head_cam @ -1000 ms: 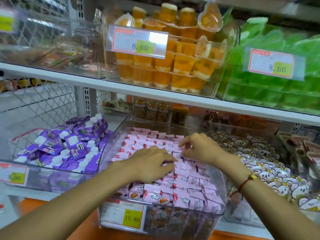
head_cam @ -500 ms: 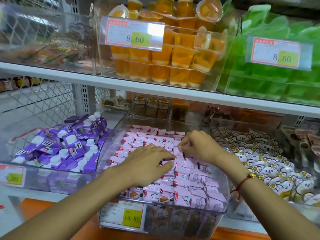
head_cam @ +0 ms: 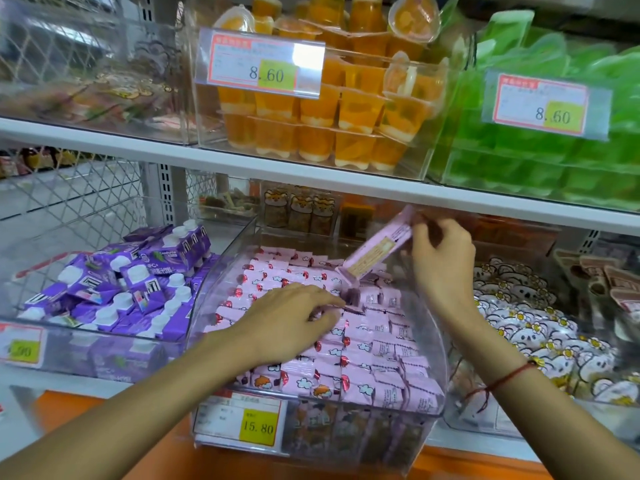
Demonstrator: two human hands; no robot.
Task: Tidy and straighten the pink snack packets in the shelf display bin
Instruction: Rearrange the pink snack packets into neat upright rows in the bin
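A clear plastic display bin (head_cam: 437, 362) on the lower shelf is full of pink snack packets (head_cam: 360, 355) lying in rough rows. My right hand (head_cam: 441, 261) pinches the upper end of one long pink packet (head_cam: 375, 252) and holds it tilted above the pile, its lower end near the other packets. My left hand (head_cam: 289, 318) rests palm down on the packets in the middle of the bin, fingers spread and slightly bent, fingertips by the lifted packet's lower end.
Purple drink cartons (head_cam: 131, 289) fill the bin on the left, white cartoon-face packets (head_cam: 540, 327) the bin on the right. Orange jelly cups (head_cam: 332, 109) and green packs (head_cam: 540, 140) sit on the shelf above. A yellow price tag (head_cam: 258, 427) hangs on the bin's front.
My right hand has lifted one long pink packet out of the pile and raised it up and to the right. My left hand stays on the packets.
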